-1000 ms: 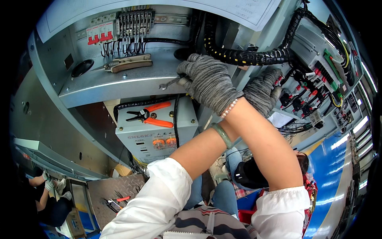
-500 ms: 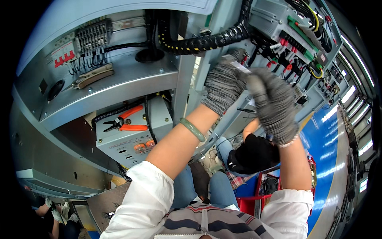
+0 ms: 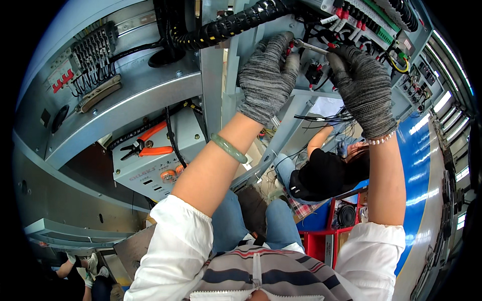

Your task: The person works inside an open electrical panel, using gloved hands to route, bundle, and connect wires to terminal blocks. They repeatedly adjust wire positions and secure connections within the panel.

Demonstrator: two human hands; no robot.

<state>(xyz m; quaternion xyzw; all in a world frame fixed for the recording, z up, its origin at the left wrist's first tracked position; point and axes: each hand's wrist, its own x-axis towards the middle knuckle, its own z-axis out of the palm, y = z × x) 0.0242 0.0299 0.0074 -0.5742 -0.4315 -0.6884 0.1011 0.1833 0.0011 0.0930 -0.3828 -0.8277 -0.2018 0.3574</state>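
Note:
My right hand (image 3: 364,88), in a grey knitted glove, is closed on one end of a slim silver wrench (image 3: 315,48). The tool's other end reaches left to the fingertips of my left hand (image 3: 268,78). That hand, gloved alike, has its thumb and forefinger closed at a small red-sleeved part (image 3: 290,46); exactly what it grips is too small to make out. Both hands are at the grey cabinet panel, below a row of red-sleeved cable ends (image 3: 346,19). A small black component (image 3: 315,74) sits on the panel between my hands.
A thick black wrapped cable bundle (image 3: 236,25) crosses above my left hand. Orange-handled pliers (image 3: 148,143) lie on a grey box (image 3: 150,170). Black wires (image 3: 321,119) hang under my right hand. Another person in black (image 3: 326,173) sits low ahead, beside a red bin (image 3: 319,246).
My hands have moved apart, and the wrench now shows plainly between them. The view has shifted, so the cabinet and wiring sit higher and further left.

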